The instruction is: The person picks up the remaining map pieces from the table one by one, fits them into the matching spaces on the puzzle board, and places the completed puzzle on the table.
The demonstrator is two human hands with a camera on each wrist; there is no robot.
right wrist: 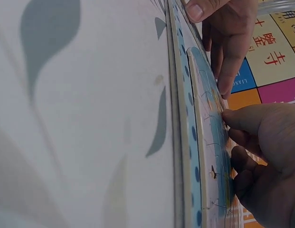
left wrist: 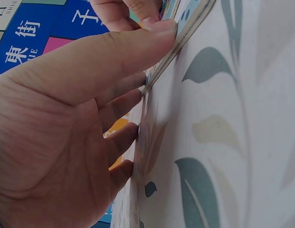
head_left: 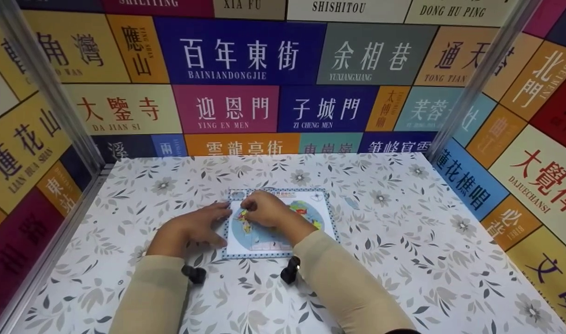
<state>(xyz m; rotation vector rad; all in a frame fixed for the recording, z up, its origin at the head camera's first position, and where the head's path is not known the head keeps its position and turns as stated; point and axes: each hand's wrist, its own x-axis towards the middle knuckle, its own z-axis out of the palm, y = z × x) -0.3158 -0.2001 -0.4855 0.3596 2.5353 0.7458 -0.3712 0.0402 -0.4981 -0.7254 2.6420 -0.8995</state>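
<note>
A jigsaw puzzle board (head_left: 283, 254) with a world map and a blue dotted border lies flat on the patterned tabletop. Beside its left edge is my left hand (head_left: 190, 229), fingers spread and fairly straight. In the left wrist view, the thumb (left wrist: 154, 40) of that hand touches the board's edge (left wrist: 197, 26). My right hand (head_left: 271, 213) reaches over the upper left of the map, its fingers curled and the tips down at the surface. In the right wrist view, the thumb (right wrist: 242, 116) meets the map (right wrist: 211, 142), which has jigsaw seams. I cannot tell whether a piece sits between these fingertips.
The tabletop (head_left: 403, 241) has a leaf and flower print. Panels with Chinese lettering (head_left: 241, 53) stand behind and at both sides, with metal posts (head_left: 484, 74) at the back corners. Each wrist bears a small black device (head_left: 289, 270).
</note>
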